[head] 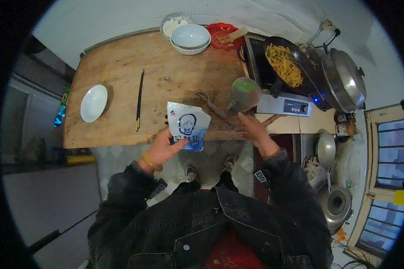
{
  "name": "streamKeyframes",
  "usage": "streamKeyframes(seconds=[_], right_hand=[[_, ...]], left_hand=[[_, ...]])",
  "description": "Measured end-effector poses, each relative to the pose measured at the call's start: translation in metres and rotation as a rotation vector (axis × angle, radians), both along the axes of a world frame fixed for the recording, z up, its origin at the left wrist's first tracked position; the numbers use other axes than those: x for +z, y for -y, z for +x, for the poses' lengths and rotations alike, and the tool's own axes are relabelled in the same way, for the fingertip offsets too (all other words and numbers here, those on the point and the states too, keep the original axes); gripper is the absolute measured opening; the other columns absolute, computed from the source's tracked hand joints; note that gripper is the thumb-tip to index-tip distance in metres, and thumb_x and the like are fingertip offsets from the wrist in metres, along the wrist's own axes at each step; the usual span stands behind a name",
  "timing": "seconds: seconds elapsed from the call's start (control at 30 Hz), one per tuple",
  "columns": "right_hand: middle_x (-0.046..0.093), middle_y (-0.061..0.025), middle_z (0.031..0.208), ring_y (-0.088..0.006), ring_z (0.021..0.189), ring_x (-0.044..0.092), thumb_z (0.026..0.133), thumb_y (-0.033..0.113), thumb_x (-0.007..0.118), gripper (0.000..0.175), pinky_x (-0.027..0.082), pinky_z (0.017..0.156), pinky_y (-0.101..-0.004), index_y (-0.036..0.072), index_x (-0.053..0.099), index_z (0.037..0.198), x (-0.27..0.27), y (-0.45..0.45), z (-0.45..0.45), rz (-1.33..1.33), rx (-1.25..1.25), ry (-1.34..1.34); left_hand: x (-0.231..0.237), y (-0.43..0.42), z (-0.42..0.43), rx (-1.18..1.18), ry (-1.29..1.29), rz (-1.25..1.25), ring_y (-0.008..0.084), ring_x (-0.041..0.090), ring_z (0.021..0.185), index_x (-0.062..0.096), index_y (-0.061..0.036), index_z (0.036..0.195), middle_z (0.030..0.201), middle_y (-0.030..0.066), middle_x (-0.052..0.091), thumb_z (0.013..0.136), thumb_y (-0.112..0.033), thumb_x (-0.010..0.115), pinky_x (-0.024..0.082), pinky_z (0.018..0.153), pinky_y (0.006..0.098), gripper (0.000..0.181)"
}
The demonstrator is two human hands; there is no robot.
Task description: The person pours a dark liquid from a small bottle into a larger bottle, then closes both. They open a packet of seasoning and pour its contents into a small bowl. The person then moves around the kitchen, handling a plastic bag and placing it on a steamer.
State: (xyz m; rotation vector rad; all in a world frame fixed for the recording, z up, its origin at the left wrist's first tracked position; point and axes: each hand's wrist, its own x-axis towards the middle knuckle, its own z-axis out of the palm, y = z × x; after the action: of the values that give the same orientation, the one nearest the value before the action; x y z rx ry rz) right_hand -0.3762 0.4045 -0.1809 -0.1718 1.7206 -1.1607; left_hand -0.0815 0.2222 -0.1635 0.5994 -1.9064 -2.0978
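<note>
My left hand [165, 146] grips the lower left edge of a blue-and-white salt pouch [188, 124], held upright in front of the table edge. To its right, my right hand [256, 131] reaches over the table's front edge, fingertips near the bottom of a clear plastic container [245, 94] with something green in it; whether they touch I cannot tell. A peeler-like utensil [215, 107] lies between the pouch and the container. Farther left, black chopsticks [140, 101] and a white bowl [94, 103] rest on the wooden table [121, 70].
Stacked white bowls [191, 37], a bowl of white powder [175, 25] and a red tray [222, 35] stand at the back. On the right, a wok [303, 64] holding yellow strips of food sits over an induction cooker [279, 104], beside a lidded metal pot [346, 79].
</note>
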Motion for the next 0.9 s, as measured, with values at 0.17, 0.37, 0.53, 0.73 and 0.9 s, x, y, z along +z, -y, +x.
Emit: streamKeyframes(seconds=[0.17, 0.37, 0.53, 0.73, 0.9], right_hand=[[0.063, -0.0041, 0.108, -0.0164, 0.094, 0.06, 0.09, 0.049, 0.07, 0.052, 0.048, 0.073, -0.0347, 0.009, 0.063, 0.122, -0.026, 0.027, 0.011, -0.159, -0.173, 0.007], [0.065, -0.0043, 0.11, -0.0164, 0.095, 0.061, 0.092, 0.046, 0.068, 0.049, 0.05, 0.076, -0.0337, 0.007, 0.065, 0.121, -0.041, 0.048, 0.016, -0.327, -0.121, 0.046], [0.069, -0.0062, 0.094, -0.0168, 0.083, 0.063, 0.093, 0.043, 0.065, 0.043, 0.053, 0.07, -0.0297, 0.003, 0.069, 0.11, -0.055, 0.037, 0.01, -0.23, -0.13, -0.1], [0.071, -0.0091, 0.094, -0.0201, 0.082, 0.066, 0.09, 0.042, 0.07, 0.045, 0.054, 0.069, -0.0347, 0.002, 0.069, 0.111, -0.035, -0.029, -0.009, -0.33, -0.175, -0.308], [0.07, -0.0157, 0.106, -0.0252, 0.098, 0.066, 0.09, 0.026, 0.069, 0.037, 0.053, 0.086, -0.0384, 0.004, 0.065, 0.12, -0.041, -0.195, -0.066, 0.205, -0.351, -0.802]], left_hand=[[0.005, 0.008, -0.016, 0.074, 0.116, 0.115, 0.0112, 0.06, 0.078, 0.064, -0.0038, 0.112, 0.096, 0.0033, 0.068, 0.09, -0.015, 0.073, 0.05, 0.066, 0.0277, 0.027], [0.025, 0.006, -0.033, 0.043, 0.287, 0.056, 0.0123, 0.059, 0.076, 0.062, -0.0056, 0.112, 0.093, 0.002, 0.066, 0.088, -0.021, 0.074, 0.049, 0.061, 0.029, 0.031], [0.02, -0.002, -0.047, 0.109, 0.282, 0.023, 0.0165, 0.063, 0.09, 0.058, -0.0073, 0.127, 0.109, 0.0016, 0.065, 0.089, -0.022, 0.071, 0.052, 0.071, 0.0303, 0.044], [0.023, 0.014, -0.057, 0.165, 0.304, 0.073, 0.0155, 0.062, 0.096, 0.057, -0.0055, 0.128, 0.112, 0.002, 0.064, 0.088, -0.019, 0.071, 0.052, 0.076, 0.0297, 0.044], [0.04, 0.014, -0.058, 0.282, 0.086, 0.04, 0.0172, 0.061, 0.101, 0.058, -0.0051, 0.126, 0.111, 0.0032, 0.064, 0.088, -0.02, 0.07, 0.05, 0.086, 0.0332, 0.043]])
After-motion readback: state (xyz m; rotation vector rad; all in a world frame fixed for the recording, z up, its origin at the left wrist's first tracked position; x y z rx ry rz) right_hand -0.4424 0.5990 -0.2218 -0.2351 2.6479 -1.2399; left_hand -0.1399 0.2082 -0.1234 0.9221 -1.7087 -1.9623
